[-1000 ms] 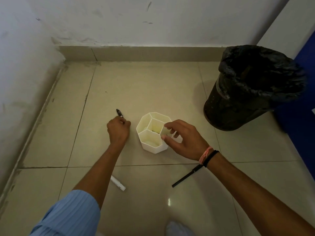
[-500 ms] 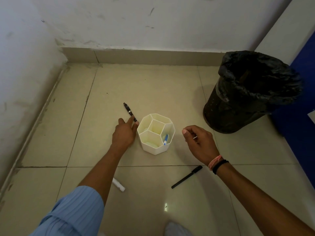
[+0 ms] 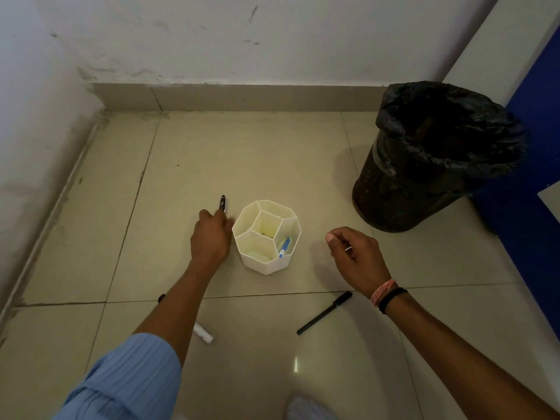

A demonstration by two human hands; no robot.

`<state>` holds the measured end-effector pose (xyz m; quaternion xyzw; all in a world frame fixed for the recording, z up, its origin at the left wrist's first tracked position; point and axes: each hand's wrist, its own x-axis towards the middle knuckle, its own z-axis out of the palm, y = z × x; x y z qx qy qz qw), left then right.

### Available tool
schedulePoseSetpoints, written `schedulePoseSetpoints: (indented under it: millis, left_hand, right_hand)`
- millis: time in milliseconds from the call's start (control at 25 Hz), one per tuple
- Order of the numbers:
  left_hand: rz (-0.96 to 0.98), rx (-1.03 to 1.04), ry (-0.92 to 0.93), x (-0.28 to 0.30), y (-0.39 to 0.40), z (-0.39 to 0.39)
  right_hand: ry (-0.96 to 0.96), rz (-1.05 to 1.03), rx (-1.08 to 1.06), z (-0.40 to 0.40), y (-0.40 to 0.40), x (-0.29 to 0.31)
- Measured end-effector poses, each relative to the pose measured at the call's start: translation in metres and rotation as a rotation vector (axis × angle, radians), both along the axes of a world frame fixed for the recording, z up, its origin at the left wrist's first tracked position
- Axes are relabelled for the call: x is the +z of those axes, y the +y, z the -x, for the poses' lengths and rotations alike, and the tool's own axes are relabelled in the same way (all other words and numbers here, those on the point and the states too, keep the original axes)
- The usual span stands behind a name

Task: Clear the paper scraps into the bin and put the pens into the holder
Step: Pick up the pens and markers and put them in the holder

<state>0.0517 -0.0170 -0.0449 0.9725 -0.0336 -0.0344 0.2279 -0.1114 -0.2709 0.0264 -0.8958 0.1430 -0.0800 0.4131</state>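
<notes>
A white hexagonal pen holder (image 3: 263, 267) stands on the tiled floor between my hands. A blue-and-white marker (image 3: 284, 247) leans inside its right compartment. My left hand (image 3: 210, 237) rests on the floor just left of the holder, fingers closed around a short black pen (image 3: 223, 204) whose tip sticks out beyond them. My right hand (image 3: 359, 256) hovers right of the holder, fingers loosely curled and holding nothing. A long black pen (image 3: 324, 313) lies on the floor below my right wrist. A white marker (image 3: 203, 332) is partly hidden under my left forearm.
A black bin (image 3: 436, 156) lined with a black bag stands at the right, beside a blue panel (image 3: 533, 177). White walls close the corner at the left and back. A small dark object (image 3: 162, 297) peeks out left of my left forearm.
My right hand let go of the blue-and-white marker into the holder and drew back to the right. My left hand shifted on the black pen, which now points away from me.
</notes>
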Motion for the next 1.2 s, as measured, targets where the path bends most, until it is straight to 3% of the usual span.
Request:
schedulePoseSetpoints:
  millis: [120,200,280,360,480,600,840,960,1080,1120,1200]
  left_hand:
    - [0.249,0.198,0.044,0.004,0.003,-0.013]
    - [0.632,0.365,0.208,0.020,0.004,-0.025]
    - [1.031,0.300,0.284,0.042,0.007,-0.032]
    - [1.150,0.080,0.299,0.070,0.007,-0.034]
    - [0.964,-0.114,0.328,0.100,0.000,-0.028]
    - [0.722,-0.175,0.395,0.100,-0.006,-0.018]
    - [0.678,-0.153,0.389,0.096,-0.003,-0.011]
    - [0.595,-0.101,0.333,0.095,0.002,-0.015]
    - [0.042,-0.028,0.349,0.086,0.021,-0.023]
    - [-0.145,-0.020,0.427,0.084,0.027,-0.022]
    - [-0.304,0.029,0.693,0.086,0.037,-0.011]
  right_hand:
    - [0.014,-0.002,0.000,-0.002,0.002,-0.003]
    - [0.008,-0.021,-0.011,-0.004,0.004,-0.004]
    - [-0.002,-0.067,-0.047,-0.009,0.006,-0.005]
    - [-0.008,-0.102,-0.082,-0.016,0.009,-0.006]
    - [0.002,-0.111,-0.080,-0.022,0.017,-0.005]
    - [0.029,-0.105,-0.060,-0.023,0.022,-0.007]
    - [0.091,-0.035,-0.064,-0.014,0.020,-0.008]
    - [0.426,0.154,-0.076,-0.010,0.006,-0.015]
    - [0.870,0.307,-0.028,0.002,-0.003,-0.022]
    - [0.935,0.296,-0.034,0.005,-0.004,-0.026]
    - [0.977,0.213,-0.086,0.010,-0.007,-0.035]
